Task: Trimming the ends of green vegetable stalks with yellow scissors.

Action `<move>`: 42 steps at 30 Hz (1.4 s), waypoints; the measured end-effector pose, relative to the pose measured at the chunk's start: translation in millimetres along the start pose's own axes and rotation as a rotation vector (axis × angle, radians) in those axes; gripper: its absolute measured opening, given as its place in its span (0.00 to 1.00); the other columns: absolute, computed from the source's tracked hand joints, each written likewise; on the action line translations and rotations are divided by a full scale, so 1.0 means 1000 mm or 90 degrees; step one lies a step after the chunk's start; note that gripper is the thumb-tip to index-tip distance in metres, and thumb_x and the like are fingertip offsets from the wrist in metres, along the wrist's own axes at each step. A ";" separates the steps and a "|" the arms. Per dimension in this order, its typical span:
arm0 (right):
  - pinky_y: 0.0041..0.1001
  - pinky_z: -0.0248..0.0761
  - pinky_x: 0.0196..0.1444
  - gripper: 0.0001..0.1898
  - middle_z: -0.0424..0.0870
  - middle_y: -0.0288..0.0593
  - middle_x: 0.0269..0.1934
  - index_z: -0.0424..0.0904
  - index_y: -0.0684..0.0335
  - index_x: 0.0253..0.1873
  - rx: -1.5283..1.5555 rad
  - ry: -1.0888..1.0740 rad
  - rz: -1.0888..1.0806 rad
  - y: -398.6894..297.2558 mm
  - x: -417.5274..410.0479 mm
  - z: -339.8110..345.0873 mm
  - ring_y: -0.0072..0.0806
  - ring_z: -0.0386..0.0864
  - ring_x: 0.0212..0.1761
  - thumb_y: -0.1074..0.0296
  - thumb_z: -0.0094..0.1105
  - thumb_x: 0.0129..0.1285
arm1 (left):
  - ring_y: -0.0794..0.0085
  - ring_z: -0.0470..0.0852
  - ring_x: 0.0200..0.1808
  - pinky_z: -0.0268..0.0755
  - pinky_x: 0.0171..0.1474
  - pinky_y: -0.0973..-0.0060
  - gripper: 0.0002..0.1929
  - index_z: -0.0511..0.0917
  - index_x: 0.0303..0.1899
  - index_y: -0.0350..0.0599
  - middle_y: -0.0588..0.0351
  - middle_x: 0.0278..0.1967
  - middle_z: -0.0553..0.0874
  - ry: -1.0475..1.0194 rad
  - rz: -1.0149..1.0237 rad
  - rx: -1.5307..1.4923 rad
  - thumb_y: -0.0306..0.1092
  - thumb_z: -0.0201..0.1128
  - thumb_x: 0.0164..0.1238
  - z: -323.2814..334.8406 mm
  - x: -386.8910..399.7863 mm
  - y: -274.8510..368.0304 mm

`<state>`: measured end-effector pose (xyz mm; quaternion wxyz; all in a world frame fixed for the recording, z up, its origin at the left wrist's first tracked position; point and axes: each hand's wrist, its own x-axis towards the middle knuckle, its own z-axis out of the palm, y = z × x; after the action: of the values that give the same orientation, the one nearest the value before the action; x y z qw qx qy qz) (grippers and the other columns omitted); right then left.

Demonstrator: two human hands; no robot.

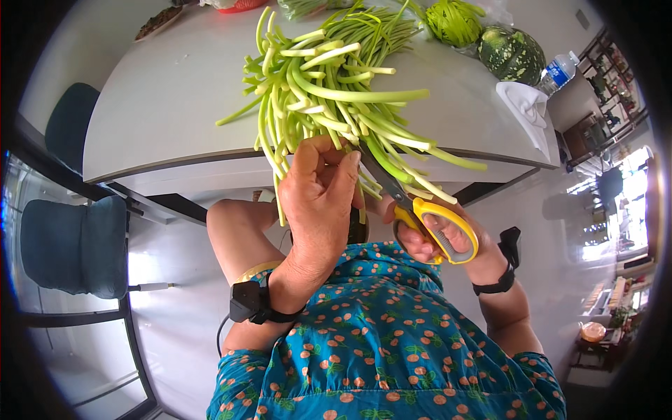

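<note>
A large heap of green stalks, seemingly garlic scapes [315,89], lies on the table with many pale cut ends hanging past the front edge. My left hand [323,189] pinches the end of one stalk at the near side of the heap. In my right hand [436,231] are scissors with yellow and grey handles [446,231]. Their dark blades point up and left into the stalks, close to my left fingertips; the blade tips are partly hidden. Below my hands, between the knees, a dark round container [358,231] is partly visible.
The white table [173,110] has a dark front edge. At its back right are a leafy green vegetable [454,22], a mottled green pumpkin [512,55], a plastic bottle [559,73] and a white cloth [525,107]. Blue-grey chairs [73,249] stand at the left.
</note>
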<state>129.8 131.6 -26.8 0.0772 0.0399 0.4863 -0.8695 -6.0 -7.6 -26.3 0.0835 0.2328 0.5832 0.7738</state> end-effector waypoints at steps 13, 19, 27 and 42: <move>0.16 0.60 0.25 0.25 0.70 0.34 0.26 0.69 0.72 0.59 -0.046 -0.014 -0.015 0.004 0.006 -0.005 0.16 0.68 0.25 0.56 0.57 0.69 | 0.80 0.75 0.13 0.58 0.13 0.86 0.03 0.73 0.35 0.36 0.55 0.24 0.82 0.038 0.015 -0.007 0.22 0.61 0.66 -0.001 0.001 -0.001; 0.16 0.61 0.26 0.24 0.70 0.33 0.26 0.69 0.71 0.60 -0.049 0.007 0.004 0.002 0.009 0.001 0.16 0.68 0.25 0.59 0.60 0.67 | 0.80 0.76 0.14 0.57 0.13 0.85 0.05 0.72 0.39 0.36 0.55 0.26 0.82 0.045 0.093 -0.016 0.22 0.61 0.66 -0.001 -0.002 -0.011; 0.15 0.62 0.27 0.22 0.70 0.33 0.27 0.69 0.71 0.60 -0.104 0.018 -0.020 0.001 0.008 -0.002 0.15 0.68 0.25 0.63 0.57 0.69 | 0.82 0.74 0.13 0.56 0.12 0.86 0.04 0.71 0.38 0.37 0.55 0.26 0.82 0.079 0.044 0.007 0.21 0.59 0.67 0.003 0.004 -0.009; 0.14 0.55 0.19 0.32 0.70 0.33 0.22 0.71 0.72 0.56 -0.083 0.067 0.046 -0.008 0.012 0.017 0.13 0.63 0.19 0.48 0.67 0.60 | 0.85 0.69 0.13 0.58 0.14 0.86 0.06 0.71 0.31 0.41 0.60 0.21 0.76 0.042 0.085 0.075 0.21 0.57 0.67 -0.009 0.007 -0.017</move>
<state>116.8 120.4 -12.6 0.0851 0.0978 0.5434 -0.8294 -18.7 -7.1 -42.1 -0.0012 0.2503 0.6132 0.7492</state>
